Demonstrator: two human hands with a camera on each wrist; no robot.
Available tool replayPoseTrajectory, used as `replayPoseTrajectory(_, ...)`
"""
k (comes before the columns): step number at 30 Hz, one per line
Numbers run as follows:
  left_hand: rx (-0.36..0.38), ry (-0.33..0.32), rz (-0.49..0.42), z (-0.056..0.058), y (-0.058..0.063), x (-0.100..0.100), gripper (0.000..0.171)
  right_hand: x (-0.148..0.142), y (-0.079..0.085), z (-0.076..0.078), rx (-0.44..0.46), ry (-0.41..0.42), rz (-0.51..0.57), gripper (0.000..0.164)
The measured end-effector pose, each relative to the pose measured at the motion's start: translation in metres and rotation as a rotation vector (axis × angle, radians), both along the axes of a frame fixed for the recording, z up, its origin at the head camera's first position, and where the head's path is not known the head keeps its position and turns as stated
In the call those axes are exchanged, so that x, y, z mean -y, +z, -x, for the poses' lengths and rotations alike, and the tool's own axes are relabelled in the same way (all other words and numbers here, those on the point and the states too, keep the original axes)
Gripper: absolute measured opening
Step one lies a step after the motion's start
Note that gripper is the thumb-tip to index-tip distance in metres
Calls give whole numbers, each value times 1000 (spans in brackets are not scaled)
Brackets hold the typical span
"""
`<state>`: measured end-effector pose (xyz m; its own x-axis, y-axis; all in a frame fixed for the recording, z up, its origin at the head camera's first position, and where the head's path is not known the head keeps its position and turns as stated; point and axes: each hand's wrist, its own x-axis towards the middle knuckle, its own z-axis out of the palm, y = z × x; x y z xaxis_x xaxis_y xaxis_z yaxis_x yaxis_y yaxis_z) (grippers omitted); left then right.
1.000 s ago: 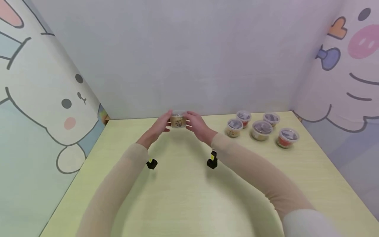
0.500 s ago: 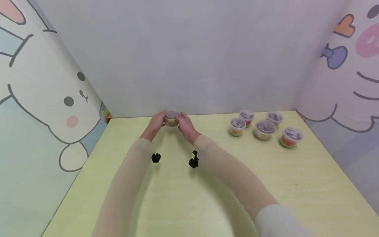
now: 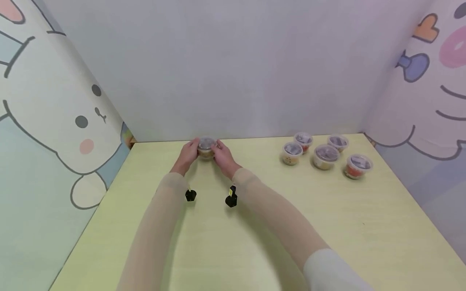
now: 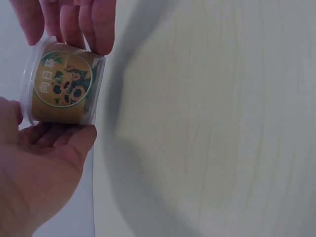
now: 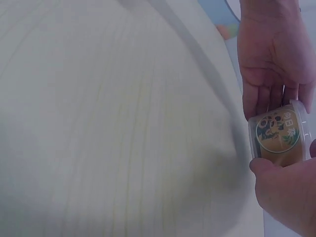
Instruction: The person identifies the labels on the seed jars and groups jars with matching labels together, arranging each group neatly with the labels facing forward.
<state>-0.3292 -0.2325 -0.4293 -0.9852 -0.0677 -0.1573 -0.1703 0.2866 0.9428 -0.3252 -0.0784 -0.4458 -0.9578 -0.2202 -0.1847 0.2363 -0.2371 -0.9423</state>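
Observation:
A small round plastic tub (image 3: 206, 153) with a clear lid is held between both hands near the table's far edge. Its tan label (image 4: 64, 84) carries a sunflower picture inside a ring. My left hand (image 3: 187, 157) grips the left side of the tub, its thumb up by the lid rim. From the right, my right hand (image 3: 224, 160) grips the opposite side, fingers along the wall. Both wrist views show the tub's label between the fingertips of the two hands, with a shadow on the table beside it.
Several similar lidded tubs stand at the back right of the pale wooden table (image 3: 218, 242), among them a red-labelled tub (image 3: 358, 166) and a wider tan tub (image 3: 325, 157). A plain wall (image 3: 233, 72) rises behind the table, with cartoon-printed walls on both sides.
Both hands have carried the tub a little left and lowered it toward the table. More of its lid top now faces the head camera. The tubs at right stay put.

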Motion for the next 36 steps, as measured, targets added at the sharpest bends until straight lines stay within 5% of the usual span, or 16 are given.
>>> replayPoseTrajectory(16, 23, 23, -79, -13, -9, 17, 71, 19, -8, -10, -43, 5, -30, 59)
replayPoseTrajectory(27, -18, 11, -81, -6, -7, 9, 64, 5, -1, -9, -30, 17, -36, 60)
replayPoseTrajectory(36, -178, 1, 181, -4, 2, -9, 58, -33, 9, -1, -43, 71, -138, 53)
